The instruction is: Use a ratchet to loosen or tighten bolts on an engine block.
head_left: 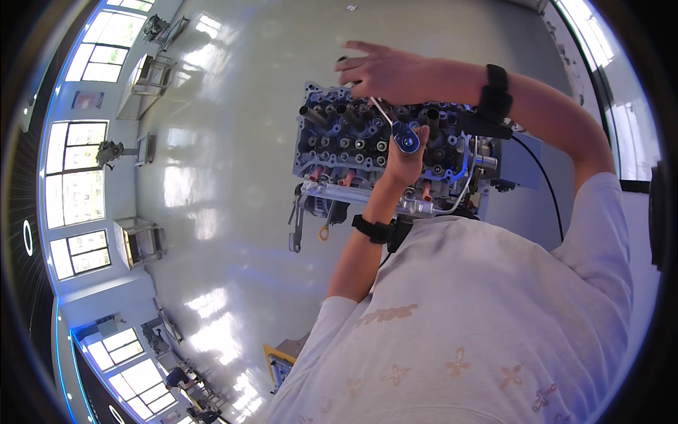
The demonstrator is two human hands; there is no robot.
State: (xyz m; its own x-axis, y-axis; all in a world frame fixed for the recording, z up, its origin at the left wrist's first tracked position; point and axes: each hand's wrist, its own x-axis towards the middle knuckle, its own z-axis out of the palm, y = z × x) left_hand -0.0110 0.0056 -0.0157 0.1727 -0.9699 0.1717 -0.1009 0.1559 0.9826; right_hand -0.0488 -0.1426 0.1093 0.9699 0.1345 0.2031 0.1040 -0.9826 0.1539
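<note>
A cylinder head on an engine (308,145), grey with rows of valve parts and upright tubes, stands before me. My left hand (405,167) is closed around the underside of a ratchet wrench's head, its thumb up along the side. The ratchet wrench (405,137) has a shiny round head, and its slim handle slants far-left over the engine. Above the handle's far end is my right hand (385,73), with fingers stretched and spread. Whether its palm touches the handle is hidden. What sits below the ratchet head is covered by my left hand.
A silver rail (353,195) with reddish connectors runs along the engine's near side. A yellow dipstick loop (323,232) hangs at the near left. Black cable (549,177) trails down on the right. Work tables (139,240) and other engines (109,153) line the left wall.
</note>
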